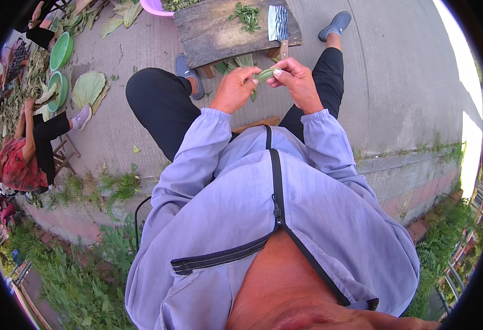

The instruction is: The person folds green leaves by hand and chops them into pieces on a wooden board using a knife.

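Note:
Between my two hands, in front of my lap, is a green leaf [266, 74], folded or rolled lengthwise. My left hand [235, 88] pinches one end of it with thumb and fingertips, and my right hand [295, 82] pinches the other. Just beyond them stands a low wooden bench [216, 35] with a dark, worn top. A small pile of cut green leaf pieces [247, 17] lies on it. To the right of the pile rests a cleaver [277, 24] with a patterned blade, its wooden handle sticking out over the near edge towards my right hand.
A pink basin [157, 8] with chopped greens stands beyond the bench's left end. Large leaves [89, 88] and green basins [61, 51] lie on the concrete at left. A seated person in a red patterned top [23, 167] handles leaves there; others sit farther off.

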Demonstrator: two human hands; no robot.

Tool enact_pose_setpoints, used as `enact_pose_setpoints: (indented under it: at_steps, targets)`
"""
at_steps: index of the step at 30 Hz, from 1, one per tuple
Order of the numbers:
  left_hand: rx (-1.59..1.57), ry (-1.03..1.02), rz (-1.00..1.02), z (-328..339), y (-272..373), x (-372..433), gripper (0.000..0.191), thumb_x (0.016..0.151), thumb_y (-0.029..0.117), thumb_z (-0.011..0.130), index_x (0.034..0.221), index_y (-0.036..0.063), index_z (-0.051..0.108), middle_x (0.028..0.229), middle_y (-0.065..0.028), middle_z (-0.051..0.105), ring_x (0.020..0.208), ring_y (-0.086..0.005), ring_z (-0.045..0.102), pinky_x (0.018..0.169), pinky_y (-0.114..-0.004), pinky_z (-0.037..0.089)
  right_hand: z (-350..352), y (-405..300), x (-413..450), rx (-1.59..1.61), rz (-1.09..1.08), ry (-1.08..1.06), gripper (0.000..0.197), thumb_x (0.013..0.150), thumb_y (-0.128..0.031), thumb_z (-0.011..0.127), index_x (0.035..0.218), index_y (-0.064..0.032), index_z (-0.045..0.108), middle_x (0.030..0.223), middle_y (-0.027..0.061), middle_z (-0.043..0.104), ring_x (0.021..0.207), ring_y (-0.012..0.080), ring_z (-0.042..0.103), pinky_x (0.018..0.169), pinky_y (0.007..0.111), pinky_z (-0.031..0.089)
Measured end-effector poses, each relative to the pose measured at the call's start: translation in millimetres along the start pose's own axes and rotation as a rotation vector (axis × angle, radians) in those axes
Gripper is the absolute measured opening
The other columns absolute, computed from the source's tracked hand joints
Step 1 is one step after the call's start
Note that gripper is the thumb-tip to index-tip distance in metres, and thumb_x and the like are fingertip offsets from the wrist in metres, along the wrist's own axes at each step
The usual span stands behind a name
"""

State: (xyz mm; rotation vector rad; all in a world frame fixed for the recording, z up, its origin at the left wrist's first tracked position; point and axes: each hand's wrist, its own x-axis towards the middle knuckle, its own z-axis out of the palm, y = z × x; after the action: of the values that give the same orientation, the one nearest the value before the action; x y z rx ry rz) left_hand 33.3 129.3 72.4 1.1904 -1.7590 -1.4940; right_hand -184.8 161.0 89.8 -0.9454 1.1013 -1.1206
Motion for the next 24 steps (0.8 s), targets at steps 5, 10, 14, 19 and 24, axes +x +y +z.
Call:
enact_pose_setpoints:
  at_steps: [5, 10, 14, 19, 24]
  targets:
    - [-0.008, -0.066, -0.014, 0.0, 7.0, -0.5, 0.031, 0.099, 0.014, 0.067, 0.127, -0.0002, 0.066, 0.103, -0.0052, 0.065, 0.077, -0.0123, 0.065, 0.066, -0.029, 0.055, -0.3, -0.4, -2.0, -0.01, -0.001, -0.018, 0.011, 0.101, -0.002, 0.059, 0.111, 0.0019, 0.063, 0.099, 0.0109, 0.071, 0.085, 0.0167, 0.072, 0.076, 0.031, 0.061]
    - [-0.119, -0.045, -0.035, 1.5, 8.0, -2.5, 0.03, 0.099, 0.018, 0.069, 0.121, -0.0026, 0.069, 0.11, -0.0066, 0.066, 0.078, -0.0135, 0.066, 0.066, -0.027, 0.056, 4.1, -7.6, -3.8, -0.062, 0.017, -0.031, 0.011, 0.101, -0.002, 0.06, 0.11, 0.0022, 0.063, 0.098, 0.0103, 0.071, 0.084, 0.0163, 0.072, 0.075, 0.031, 0.061]
    - [-0.137, -0.027, -0.032, 3.2, 7.4, -6.0, 0.025, 0.097, 0.019, 0.068, 0.114, 0.0006, 0.072, 0.099, -0.0103, 0.065, 0.077, -0.016, 0.066, 0.064, -0.032, 0.052, 5.3, -9.0, -4.7, -0.067, 0.041, -0.045, 0.011, 0.101, -0.005, 0.062, 0.11, 0.0011, 0.063, 0.096, 0.0087, 0.07, 0.083, 0.0154, 0.071, 0.073, 0.029, 0.06]
    - [0.083, 0.076, 0.078, 4.7, 1.9, -8.7, 0.023, 0.093, 0.019, 0.07, 0.111, 0.0058, 0.074, 0.094, -0.0126, 0.066, 0.085, -0.0289, 0.068, 0.075, -0.039, 0.053, 7.8, -10.2, -5.8, -0.104, 0.066, -0.053, 0.013, 0.1, -0.005, 0.063, 0.112, -0.0001, 0.063, 0.095, 0.0074, 0.069, 0.082, 0.0146, 0.071, 0.072, 0.028, 0.059]
    - [0.257, 0.132, 0.129, 5.5, 9.8, -18.2, 0.022, 0.093, 0.023, 0.069, 0.111, 0.0109, 0.075, 0.095, -0.0115, 0.067, 0.092, -0.0333, 0.067, 0.078, -0.043, 0.052, 11.0, -8.8, -9.7, -0.086, 0.069, -0.047, 0.026, 0.094, -0.004, 0.069, 0.119, -0.0005, 0.061, 0.101, 0.0064, 0.067, 0.081, 0.0129, 0.071, 0.068, 0.026, 0.058]
